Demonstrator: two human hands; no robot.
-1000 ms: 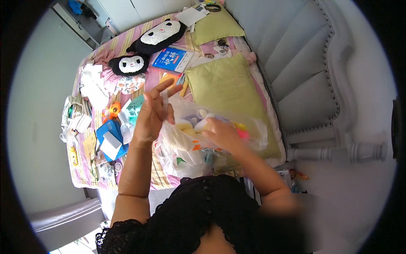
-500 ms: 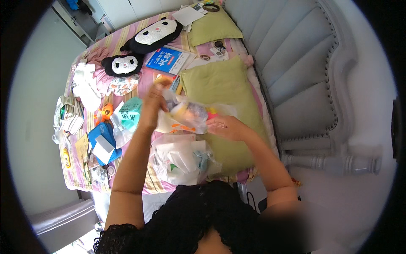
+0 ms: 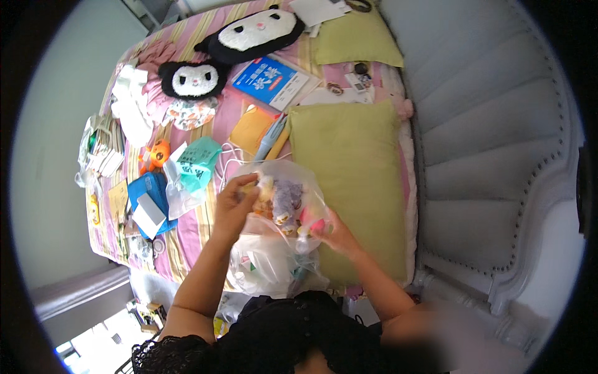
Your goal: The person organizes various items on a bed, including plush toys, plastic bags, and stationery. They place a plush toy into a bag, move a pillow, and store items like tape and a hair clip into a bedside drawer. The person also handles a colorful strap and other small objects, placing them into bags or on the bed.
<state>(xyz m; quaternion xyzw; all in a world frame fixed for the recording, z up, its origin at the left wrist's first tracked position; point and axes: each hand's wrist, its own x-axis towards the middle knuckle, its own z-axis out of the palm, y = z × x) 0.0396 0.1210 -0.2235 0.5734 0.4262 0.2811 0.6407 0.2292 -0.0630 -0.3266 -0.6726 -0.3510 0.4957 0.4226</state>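
A translucent plastic bag [image 3: 308, 176] is held up in front of me with its mouth spread. Inside it lie a fuzzy purple plush toy [image 3: 287, 198], some orange and cream soft pieces, and a bright pink item [image 3: 311, 219]. My left hand [image 3: 236, 209] pinches the bag's left rim with curled fingers. On the right side, my right hand [image 3: 340, 234] grips the bag beside the pink item; its fingertips are partly hidden. Just below, nearer my body, rests another clear bag [image 3: 265, 268] with white contents.
A green pillow [image 3: 349, 187] lies to the right, by the grey padded headboard [image 3: 479, 143]. Farther off are a blue book [image 3: 266, 81], two black-and-white plush cushions [image 3: 258, 31] and an orange envelope [image 3: 251, 129]. A teal bag [image 3: 198, 163] and a blue pouch [image 3: 149, 193] lie left.
Both hands have come lower and nearer to me with the bag. Its mouth now faces up, showing the plush toys. The orange envelope beyond it has come into view.
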